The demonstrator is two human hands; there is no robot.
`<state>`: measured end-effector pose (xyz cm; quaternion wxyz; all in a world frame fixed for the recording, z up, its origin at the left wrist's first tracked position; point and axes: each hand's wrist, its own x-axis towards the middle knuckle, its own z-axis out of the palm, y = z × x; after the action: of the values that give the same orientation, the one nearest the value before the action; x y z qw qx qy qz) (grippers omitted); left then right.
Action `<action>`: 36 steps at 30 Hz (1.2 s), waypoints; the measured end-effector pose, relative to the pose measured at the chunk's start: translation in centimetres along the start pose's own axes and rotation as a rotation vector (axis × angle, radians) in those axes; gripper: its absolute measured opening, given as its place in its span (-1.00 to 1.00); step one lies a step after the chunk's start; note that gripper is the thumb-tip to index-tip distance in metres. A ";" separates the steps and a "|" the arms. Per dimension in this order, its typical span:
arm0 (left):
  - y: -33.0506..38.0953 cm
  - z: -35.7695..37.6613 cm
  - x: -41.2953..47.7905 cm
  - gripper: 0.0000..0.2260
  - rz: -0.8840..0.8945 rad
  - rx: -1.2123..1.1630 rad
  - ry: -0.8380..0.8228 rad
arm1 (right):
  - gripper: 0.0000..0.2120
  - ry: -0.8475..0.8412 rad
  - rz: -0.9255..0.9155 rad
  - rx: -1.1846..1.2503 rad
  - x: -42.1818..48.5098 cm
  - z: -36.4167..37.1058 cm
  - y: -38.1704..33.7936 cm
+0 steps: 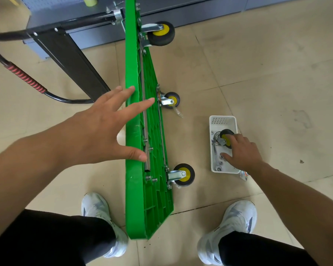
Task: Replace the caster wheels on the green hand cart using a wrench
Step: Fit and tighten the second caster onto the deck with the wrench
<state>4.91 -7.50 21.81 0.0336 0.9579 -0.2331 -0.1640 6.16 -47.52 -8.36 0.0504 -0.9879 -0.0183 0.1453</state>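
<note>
First, handle (26,78): a bent black metal tube with a red-and-black ribbed grip, folded out to the left of the deck and lying over the floor.
Left hand (102,129): wide open with fingers spread straight, holding nothing. The fingertips and thumb reach over the deck's upper rim; whether they press on it cannot be told.
Green hand cart (133,198): a smooth plastic deck standing on one long edge. Its long axis runs from between the shoes away toward the grey cabinet (181,12). The ribbed, honeycombed underside faces right.
Mounted casters: three show, each a black tyre on a yellow hub in a bright metal fork, all pointing right. One is far (161,33), one at the middle (171,99) and one near (184,174).
Floor (258,73): glossy beige tiles with dark joints.
Basket (222,120): white plastic, rectangular, with a perforated wall, on the floor just right of the cart.
Loose caster wheel (225,138): black and yellow, lying in the basket's far half.
Wrench (215,152): slim bright steel, along the basket's left side beside small nuts.
Right hand (244,152): in the basket and loosely spread, with the index fingertip on the loose wheel and the thumb stretched toward the nuts. It grips nothing.
Shoes: pale mesh trainers, the left one (96,208) and the right one (236,215) on either side of the cart's near end.
</note>
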 end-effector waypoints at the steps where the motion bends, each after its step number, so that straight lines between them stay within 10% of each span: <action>1: 0.0 0.0 0.1 -0.01 0.001 0.002 0.002 | -0.27 0.000 0.001 -0.003 0.2 0.1 -0.1; 36: 0.4 -0.2 0.7 0.00 0.017 -0.022 -0.019 | -0.52 -0.044 0.214 0.109 7.9 4.0 1.6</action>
<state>5.38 -8.20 21.90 0.0435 0.9539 -0.2395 -0.1755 12.65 -48.35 -14.58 0.0876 -0.9767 0.0938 0.1721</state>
